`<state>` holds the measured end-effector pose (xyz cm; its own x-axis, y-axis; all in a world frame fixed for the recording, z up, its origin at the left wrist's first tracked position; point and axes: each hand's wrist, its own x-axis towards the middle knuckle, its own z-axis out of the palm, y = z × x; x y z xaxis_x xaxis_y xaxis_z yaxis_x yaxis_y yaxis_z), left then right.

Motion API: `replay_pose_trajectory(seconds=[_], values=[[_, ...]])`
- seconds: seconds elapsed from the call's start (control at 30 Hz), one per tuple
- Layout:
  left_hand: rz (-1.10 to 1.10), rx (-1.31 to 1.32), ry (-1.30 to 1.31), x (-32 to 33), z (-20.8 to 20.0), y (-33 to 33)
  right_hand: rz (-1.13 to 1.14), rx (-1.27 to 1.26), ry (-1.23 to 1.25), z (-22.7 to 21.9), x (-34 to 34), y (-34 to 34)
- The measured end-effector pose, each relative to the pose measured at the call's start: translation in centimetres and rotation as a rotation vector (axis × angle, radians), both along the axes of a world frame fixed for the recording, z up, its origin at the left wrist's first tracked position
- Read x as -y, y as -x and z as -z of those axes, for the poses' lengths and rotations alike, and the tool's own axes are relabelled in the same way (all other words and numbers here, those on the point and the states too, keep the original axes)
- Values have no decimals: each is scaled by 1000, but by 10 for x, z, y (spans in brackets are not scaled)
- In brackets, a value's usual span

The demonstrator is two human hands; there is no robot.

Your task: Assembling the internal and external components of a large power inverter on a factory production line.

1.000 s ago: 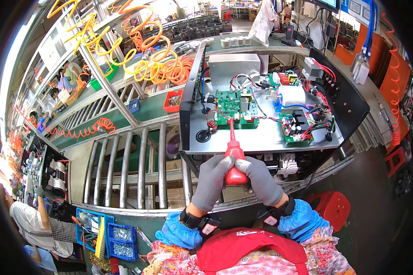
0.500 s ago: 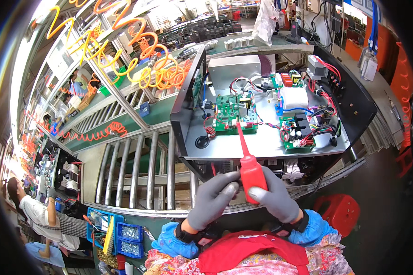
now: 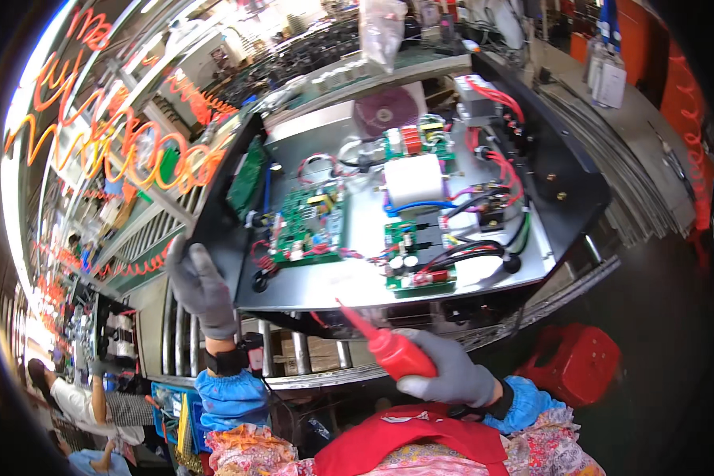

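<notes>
A black metal chassis [image 3: 575,170] with a bare silver base lies open in front of me. My left hand [image 3: 202,289], in a grey glove, is at the outer side of its left wall, fingers stretched out; contact is hard to make out. My right hand [image 3: 456,373], also gloved, grips a red squeeze bottle [image 3: 401,355] with a long tapered nozzle. The nozzle points up and left, its tip at the chassis's front edge. Inside are a green circuit board [image 3: 297,226] at the left, a white block [image 3: 412,181] near the middle, and another green board [image 3: 401,238] with wires.
Metal rollers [image 3: 302,353] run under and left of the chassis. A red stool [image 3: 579,361] stands at the lower right. Orange coiled hoses [image 3: 147,163] hang at the left. Lower left are a blue tray [image 3: 163,394] and a co-worker in white [image 3: 67,393]. A plastic bag [image 3: 382,32] hangs behind.
The bottle's nozzle has come away from the left circuit board, down to the front edge. My left hand has moved from beside the bottle to the chassis's left wall. The view has shifted.
</notes>
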<state>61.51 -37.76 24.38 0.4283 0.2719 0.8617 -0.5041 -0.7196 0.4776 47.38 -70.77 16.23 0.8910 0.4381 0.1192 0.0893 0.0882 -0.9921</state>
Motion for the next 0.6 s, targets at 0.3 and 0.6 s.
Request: replay_pose_trajectory(seconds=[0.3,0.6], values=[[-94,68,-36,-8,11,-9,1,110,72,7,61,16],[-144,46,50,-3,11,-11,152,25,109,27,99,48]])
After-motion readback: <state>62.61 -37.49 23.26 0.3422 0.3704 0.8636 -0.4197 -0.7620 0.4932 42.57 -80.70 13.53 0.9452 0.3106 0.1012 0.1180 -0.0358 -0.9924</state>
